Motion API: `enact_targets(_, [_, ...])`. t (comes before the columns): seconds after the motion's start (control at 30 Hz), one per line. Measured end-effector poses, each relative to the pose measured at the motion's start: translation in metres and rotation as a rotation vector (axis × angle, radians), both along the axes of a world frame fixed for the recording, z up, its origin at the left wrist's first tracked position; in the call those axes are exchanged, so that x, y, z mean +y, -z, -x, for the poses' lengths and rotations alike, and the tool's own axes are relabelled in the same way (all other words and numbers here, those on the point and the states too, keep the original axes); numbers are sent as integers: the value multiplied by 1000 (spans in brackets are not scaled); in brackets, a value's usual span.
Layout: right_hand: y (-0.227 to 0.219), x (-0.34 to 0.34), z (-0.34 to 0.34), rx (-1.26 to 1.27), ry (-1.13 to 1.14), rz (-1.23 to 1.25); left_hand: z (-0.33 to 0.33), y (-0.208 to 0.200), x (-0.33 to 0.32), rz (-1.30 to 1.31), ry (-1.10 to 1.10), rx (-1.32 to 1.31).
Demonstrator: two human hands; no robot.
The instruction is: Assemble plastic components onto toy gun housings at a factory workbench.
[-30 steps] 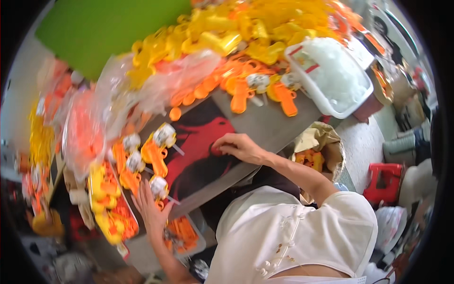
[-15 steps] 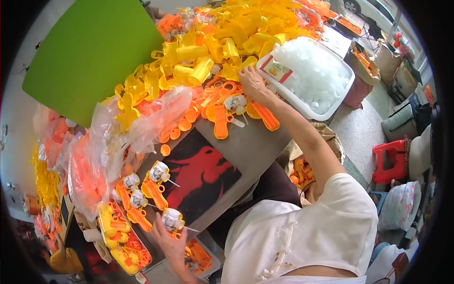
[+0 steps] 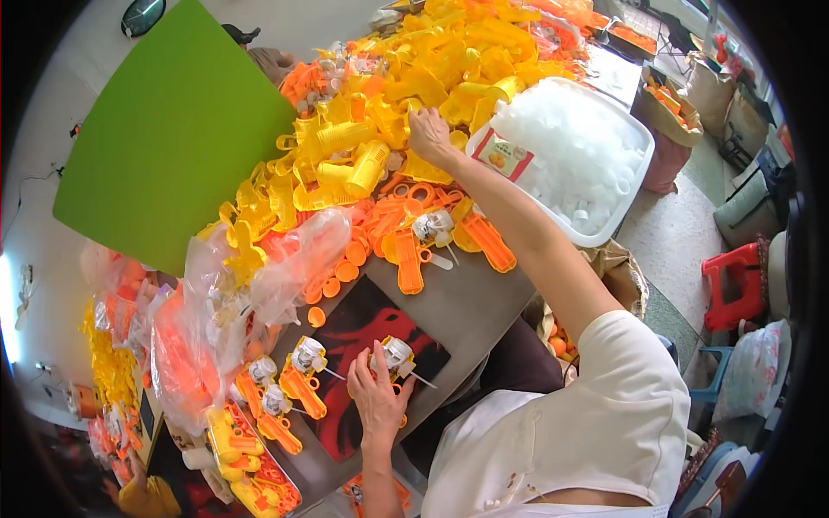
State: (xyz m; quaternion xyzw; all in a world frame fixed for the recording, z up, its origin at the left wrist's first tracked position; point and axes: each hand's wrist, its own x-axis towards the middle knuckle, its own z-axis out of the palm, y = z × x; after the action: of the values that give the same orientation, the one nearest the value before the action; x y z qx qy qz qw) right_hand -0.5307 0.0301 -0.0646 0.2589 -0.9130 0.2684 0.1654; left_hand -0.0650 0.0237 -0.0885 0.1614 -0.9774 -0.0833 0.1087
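Observation:
My right hand (image 3: 429, 135) reaches far out into the big heap of yellow plastic toy parts (image 3: 389, 129), fingers curled among the pieces; what it grasps is hidden. My left hand (image 3: 378, 399) rests on the black-and-red mat (image 3: 358, 324), fingers around an orange toy piece with a white round part (image 3: 394, 355). Beside it on the mat lie similar orange pieces with white heads (image 3: 302, 371).
A white tub of clear plastic pieces (image 3: 574, 155) stands right of the heap. Orange parts (image 3: 414, 242) lie below the yellow ones. A green board (image 3: 173, 138) leans at the left. Clear bags of orange parts (image 3: 186, 354), a red stool (image 3: 734, 285) and sacks surround the table.
My right hand has moved from the mat up across the orange parts into the yellow heap. My left hand has shifted onto the mat and taken hold of an orange-and-white piece.

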Motion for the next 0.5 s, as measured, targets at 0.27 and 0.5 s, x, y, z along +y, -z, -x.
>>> enact_targets(0.27, [22,-1,36,-107,-50,-63,-2,-1,-5,10,32,-61])
enact_targets(0.5, [-37,-26,-10,-91,22,-231,-10,1,-10,-4,52,-53])
